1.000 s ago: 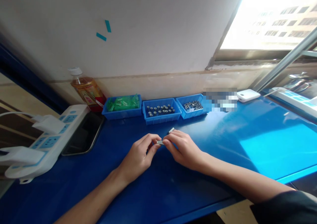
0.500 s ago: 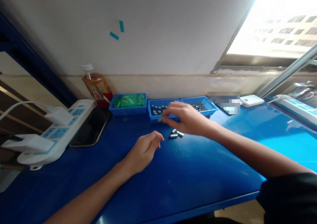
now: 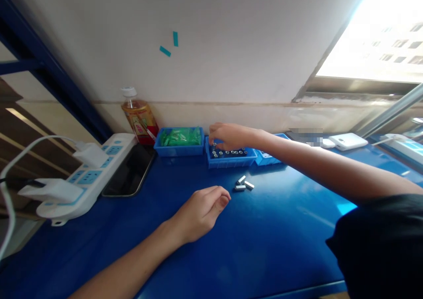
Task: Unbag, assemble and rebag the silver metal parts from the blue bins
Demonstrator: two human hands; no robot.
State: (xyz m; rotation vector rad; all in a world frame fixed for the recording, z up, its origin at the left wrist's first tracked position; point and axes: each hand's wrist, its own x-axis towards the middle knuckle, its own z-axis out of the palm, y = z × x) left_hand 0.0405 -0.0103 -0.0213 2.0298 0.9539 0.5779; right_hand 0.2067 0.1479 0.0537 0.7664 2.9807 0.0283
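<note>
My right hand (image 3: 228,136) reaches over the left end of the middle blue bin (image 3: 231,161), its fingers pinched low among small metal pieces (image 3: 235,153) that stand upright inside. A small metal piece (image 3: 214,145) shows at those fingertips. In front of the bins, my left hand (image 3: 205,211) rests curled above the table, thumb against the fingers; whatever it may hold is hidden. Just beyond it, 3 short silver metal pieces (image 3: 240,188) lie on the blue table (image 3: 251,237).
Left of the middle bin is a blue bin (image 3: 178,151) with green plastic bags (image 3: 181,137). Another bin (image 3: 267,159) stands right, partly behind my forearm. A drink bottle (image 3: 140,118), a phone (image 3: 130,171) and a white power strip (image 3: 89,180) line the left side.
My right hand has moved forward from in front of the middle bin, taking the small grey piece over its left end. My left hand keeps its curled shape. The view has shifted slightly.
</note>
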